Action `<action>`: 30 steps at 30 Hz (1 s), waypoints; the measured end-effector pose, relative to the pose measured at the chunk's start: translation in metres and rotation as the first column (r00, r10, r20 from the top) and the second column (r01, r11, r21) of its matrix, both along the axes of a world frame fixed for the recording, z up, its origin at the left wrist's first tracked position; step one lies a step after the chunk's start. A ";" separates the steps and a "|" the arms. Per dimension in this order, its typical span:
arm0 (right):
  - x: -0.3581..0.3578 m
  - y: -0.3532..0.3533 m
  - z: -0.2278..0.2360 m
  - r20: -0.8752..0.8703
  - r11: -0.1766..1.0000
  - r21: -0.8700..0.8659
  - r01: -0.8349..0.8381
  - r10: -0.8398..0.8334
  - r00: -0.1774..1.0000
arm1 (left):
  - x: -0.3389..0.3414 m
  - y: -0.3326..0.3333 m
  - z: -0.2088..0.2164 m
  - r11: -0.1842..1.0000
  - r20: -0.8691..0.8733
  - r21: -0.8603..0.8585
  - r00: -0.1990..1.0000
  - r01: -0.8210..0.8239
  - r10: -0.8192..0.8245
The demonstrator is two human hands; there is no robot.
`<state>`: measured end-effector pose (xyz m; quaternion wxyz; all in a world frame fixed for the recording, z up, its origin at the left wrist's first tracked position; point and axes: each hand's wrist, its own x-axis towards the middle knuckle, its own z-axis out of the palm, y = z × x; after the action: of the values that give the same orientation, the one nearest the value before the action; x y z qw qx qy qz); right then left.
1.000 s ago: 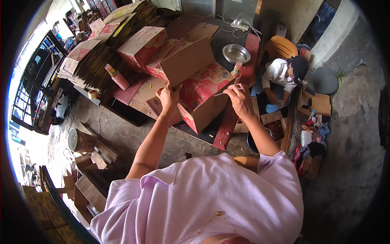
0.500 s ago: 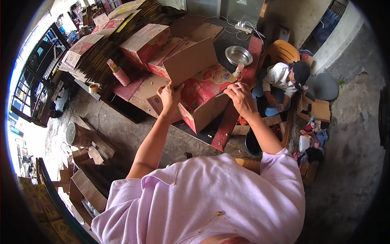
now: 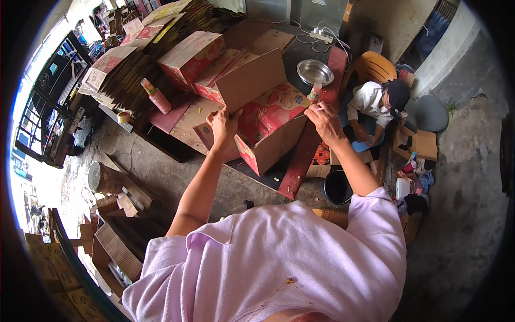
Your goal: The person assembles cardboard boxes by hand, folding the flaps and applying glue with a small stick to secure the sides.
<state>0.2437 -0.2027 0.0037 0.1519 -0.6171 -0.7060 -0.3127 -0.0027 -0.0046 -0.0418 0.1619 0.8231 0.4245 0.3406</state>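
Note:
A red-and-brown printed cardboard box [image 3: 273,114] lies on the table in front of me, with a plain brown flap [image 3: 252,80] standing up at its far left side. My left hand [image 3: 222,124] pinches the near lower corner of that flap between thumb and fingers. Above the box's right end, my right hand [image 3: 326,123] is closed on a slim whitish object; its exact kind is too small to make out. Just beyond that hand stands a pinkish bottle [image 3: 315,92], partly hidden by the fingers.
Closed boxes [image 3: 193,56] and stacked flat cardboard [image 3: 142,72] fill the table's far left. A pink bottle [image 3: 159,101] stands at the left, a metal bowl [image 3: 315,72] at the back right. A co-worker [image 3: 370,107] sits to the right, near a black bucket [image 3: 337,188].
My right hand has risen slightly away from the box's right edge, up and to the right. My left hand stays at the flap. The co-worker's hands have shifted slightly.

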 end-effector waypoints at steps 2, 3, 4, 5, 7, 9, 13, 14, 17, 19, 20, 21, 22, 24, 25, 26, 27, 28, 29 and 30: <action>0.003 -0.002 0.000 0.005 0.999 0.012 0.035 -0.035 0.999 | 0.000 0.001 -0.006 1.000 0.019 0.029 1.000 0.001 -0.001; 0.006 -0.005 -0.002 -0.057 0.998 0.031 0.047 -0.045 0.997 | 0.001 0.001 -0.005 1.000 -0.003 0.016 1.000 -0.002 0.002; 0.010 -0.008 -0.005 -0.118 0.997 0.049 0.061 -0.055 0.992 | 0.002 0.000 -0.003 1.000 -0.026 0.002 1.000 -0.005 0.005; 0.013 -0.011 -0.008 -0.179 0.995 0.066 0.076 -0.064 0.982 | 0.004 -0.001 -0.002 1.000 -0.050 -0.012 0.999 -0.008 0.007; 0.010 -0.018 -0.015 -0.470 0.992 0.056 0.111 -0.071 0.880 | 0.002 -0.002 -0.002 1.000 -0.042 0.008 0.999 -0.018 0.018; -0.009 -0.022 -0.035 -0.662 0.984 0.099 0.147 -0.045 0.748 | 0.002 0.000 -0.002 0.999 -0.044 0.027 0.998 -0.032 0.033; -0.054 -0.021 -0.074 -0.795 0.961 0.148 0.233 -0.024 0.606 | 0.003 0.007 -0.011 0.997 -0.046 0.054 0.997 -0.057 0.060; -0.062 -0.021 -0.080 -0.804 0.953 0.166 0.255 -0.019 0.594 | 0.004 0.007 -0.010 0.998 -0.054 0.036 0.997 -0.057 0.059; -0.080 -0.017 -0.097 -0.825 0.924 0.229 0.307 0.017 0.565 | 0.004 0.009 -0.010 0.999 -0.082 0.022 0.995 -0.047 0.049; -0.094 -0.016 -0.093 -0.834 0.916 0.194 0.351 -0.035 0.551 | 0.002 0.012 -0.013 0.999 -0.083 0.014 0.996 -0.042 0.043; -0.099 -0.016 -0.090 -0.828 0.917 0.203 0.342 -0.025 0.560 | 0.001 0.015 -0.018 0.997 -0.037 0.047 0.998 -0.053 0.055; -0.102 -0.016 -0.088 -0.825 0.912 0.224 0.343 -0.009 0.564 | 0.004 0.013 -0.016 0.998 -0.055 0.047 0.997 -0.049 0.051; -0.103 -0.014 -0.086 -0.822 0.907 0.245 0.343 0.006 0.569 | 0.005 0.011 -0.012 0.998 -0.073 0.047 0.996 -0.045 0.048; -0.105 -0.011 -0.082 -0.806 0.897 0.298 0.328 0.052 0.589 | 0.006 0.012 -0.012 0.997 -0.079 0.060 0.996 -0.038 0.042; -0.106 -0.010 -0.083 -0.802 0.893 0.304 0.330 0.053 0.595 | 0.005 0.016 -0.016 0.997 -0.068 0.073 0.997 -0.035 0.040; -0.107 -0.009 -0.085 -0.798 0.890 0.311 0.333 0.054 0.600 | 0.004 0.019 -0.019 0.996 -0.056 0.086 0.998 -0.032 0.037; -0.109 -0.009 -0.087 -0.794 0.887 0.316 0.337 0.053 0.605 | 0.004 0.020 -0.020 0.997 -0.042 0.076 0.999 -0.018 0.021; -0.111 -0.008 -0.089 -0.797 0.882 0.318 0.347 0.050 0.602 | 0.003 0.021 -0.021 0.998 -0.028 0.067 1.000 -0.004 0.006; -0.112 -0.007 -0.091 -0.799 0.877 0.321 0.357 0.048 0.599 | 0.002 0.023 -0.022 0.998 -0.015 0.057 1.000 0.009 -0.008; -0.113 -0.006 -0.093 -0.801 0.872 0.324 0.366 0.047 0.597 | 0.003 0.024 -0.023 0.998 -0.025 0.058 1.000 0.008 -0.007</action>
<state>0.1303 -0.2088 -0.0896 0.5572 -0.6989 -0.4113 -0.1789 0.0003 0.0198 -0.0649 0.1341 0.8332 0.4133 0.3421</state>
